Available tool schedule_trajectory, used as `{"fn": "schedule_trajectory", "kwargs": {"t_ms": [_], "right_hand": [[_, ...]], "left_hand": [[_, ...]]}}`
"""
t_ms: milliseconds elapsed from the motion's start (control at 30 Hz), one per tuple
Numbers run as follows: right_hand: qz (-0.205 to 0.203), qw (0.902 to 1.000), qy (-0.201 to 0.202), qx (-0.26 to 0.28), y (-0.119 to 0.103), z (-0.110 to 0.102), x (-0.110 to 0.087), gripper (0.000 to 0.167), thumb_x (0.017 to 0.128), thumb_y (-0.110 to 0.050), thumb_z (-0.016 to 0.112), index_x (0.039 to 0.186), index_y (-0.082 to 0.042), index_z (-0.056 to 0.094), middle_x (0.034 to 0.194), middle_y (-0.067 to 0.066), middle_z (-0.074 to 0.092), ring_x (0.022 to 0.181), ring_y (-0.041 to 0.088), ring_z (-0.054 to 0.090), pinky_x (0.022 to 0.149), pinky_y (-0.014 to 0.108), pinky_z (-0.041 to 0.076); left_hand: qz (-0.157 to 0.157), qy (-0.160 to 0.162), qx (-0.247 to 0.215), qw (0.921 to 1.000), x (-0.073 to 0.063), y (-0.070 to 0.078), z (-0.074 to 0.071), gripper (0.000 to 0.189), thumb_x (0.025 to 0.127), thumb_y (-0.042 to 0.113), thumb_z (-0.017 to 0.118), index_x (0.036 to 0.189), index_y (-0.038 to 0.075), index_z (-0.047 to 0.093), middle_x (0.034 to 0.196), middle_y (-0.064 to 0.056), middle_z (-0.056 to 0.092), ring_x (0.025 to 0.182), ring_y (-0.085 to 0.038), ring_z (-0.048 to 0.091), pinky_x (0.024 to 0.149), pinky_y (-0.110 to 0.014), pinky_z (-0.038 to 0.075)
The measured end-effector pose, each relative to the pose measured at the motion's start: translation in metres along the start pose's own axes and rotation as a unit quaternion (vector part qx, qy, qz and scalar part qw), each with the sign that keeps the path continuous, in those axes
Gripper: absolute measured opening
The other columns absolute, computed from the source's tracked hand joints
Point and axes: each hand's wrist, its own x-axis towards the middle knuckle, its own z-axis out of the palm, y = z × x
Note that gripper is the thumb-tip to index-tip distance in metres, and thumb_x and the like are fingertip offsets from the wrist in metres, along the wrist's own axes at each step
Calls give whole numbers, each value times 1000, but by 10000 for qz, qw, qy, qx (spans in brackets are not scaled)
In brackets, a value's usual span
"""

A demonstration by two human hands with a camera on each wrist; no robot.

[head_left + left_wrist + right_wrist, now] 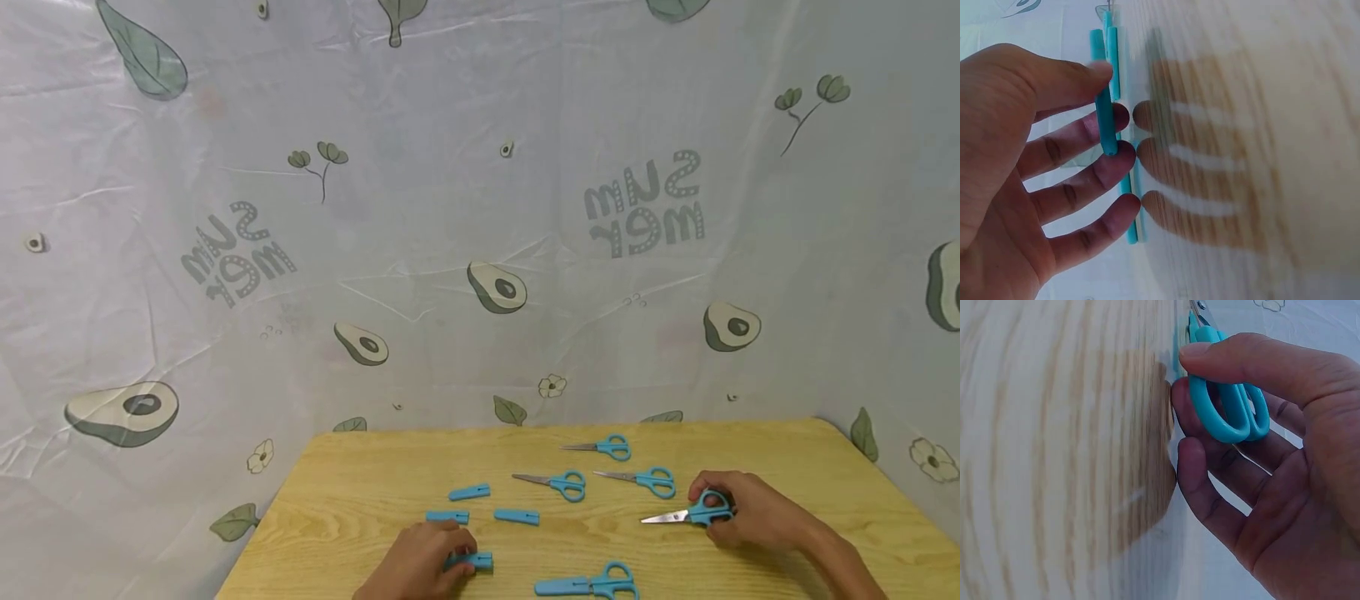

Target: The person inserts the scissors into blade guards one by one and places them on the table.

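My left hand [427, 560] pinches a blue scissors sheath [1104, 119] between thumb and fingers, low over the table at the front left. In the left wrist view the thumb presses on one side of it, and the other fingertips are close to the tabletop. On the right, my right hand [750, 510] grips a pair of scissors [686, 516] by the blue handles [1222, 415]. Their bare metal blades point left. Between the hands lies another pair of scissors [611, 581], its blades covered by a blue sheath [562, 587].
Three loose blue sheaths, the back one [469, 492], the left one [447, 517] and the right one [517, 517], lie beyond my left hand. Three uncovered scissors [567, 485] lie farther back on the wooden table [360, 475]. A printed plastic sheet [420, 225] hangs behind.
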Motion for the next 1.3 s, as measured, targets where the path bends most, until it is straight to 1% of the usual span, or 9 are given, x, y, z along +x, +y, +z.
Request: {"fn": "schedule_trajectory", "kwargs": {"t_ms": [133,300,467,633,833,933,1033,1133,1300], "right_hand": [[-55,10000,56,29,1,-5,-2,32,88,-6,84,115,-1,67,88,-2,61,73,4,49,61,27,38],[-84,9990,110,425,7,-9,-6,41,94,-6,81,126,11,63,90,-4,63,74,2,53,61,27,41],[-138,9955,180,915,13,-10,-13,48,99,-5,75,132,23,53,96,-8,69,80,0,64,66,25,53],[-92,9923,147,1225,14,-12,-18,47,103,-3,68,133,27,48,107,-4,78,90,5,74,72,27,61],[385,9901,93,1349,11,-15,-23,47,110,-11,60,136,26,47,106,0,79,87,10,74,68,33,62],[702,9876,126,1397,11,-15,-25,49,112,-16,58,138,24,48,106,1,80,88,11,74,70,35,63],[909,9830,135,1591,10,-14,-27,46,112,-18,58,137,20,51,105,0,80,87,9,72,70,34,62],[980,9772,50,1884,10,-13,-28,39,114,-18,56,137,13,57,101,-2,78,84,7,67,68,30,58],[951,9712,49,2183,8,-11,-31,27,115,-16,52,136,-6,66,96,-7,75,81,6,62,65,28,52]], "left_hand": [[18,48,250,9997,2,-1,-2,13,98,29,80,110,23,80,105,12,73,88,3,63,72,-21,55],[-69,80,399,9991,1,0,-2,14,97,22,80,111,22,81,105,11,73,91,-1,65,74,-22,56],[-107,175,518,9984,-2,0,-4,16,96,22,81,113,24,81,107,11,73,95,-3,66,76,-24,58],[-46,384,547,9978,-4,-1,-7,16,96,22,83,112,24,81,104,11,73,92,-4,67,74,-24,57],[-105,459,448,9979,-5,-2,-11,17,95,22,83,112,25,82,105,11,73,91,-2,68,73,-23,57],[-164,499,375,9979,-6,-2,-12,17,95,20,83,112,25,83,105,11,73,89,-1,67,71,-22,57],[-187,599,291,9976,-6,-3,-13,17,95,18,83,111,24,83,102,11,71,83,2,63,68,-20,54],[-121,717,264,9970,-6,-5,-15,17,96,16,82,112,23,83,101,10,68,79,1,60,65,-20,50],[-60,864,271,9959,-7,-7,-18,18,96,14,82,112,20,82,101,8,69,81,-4,63,66,-20,51]]}}
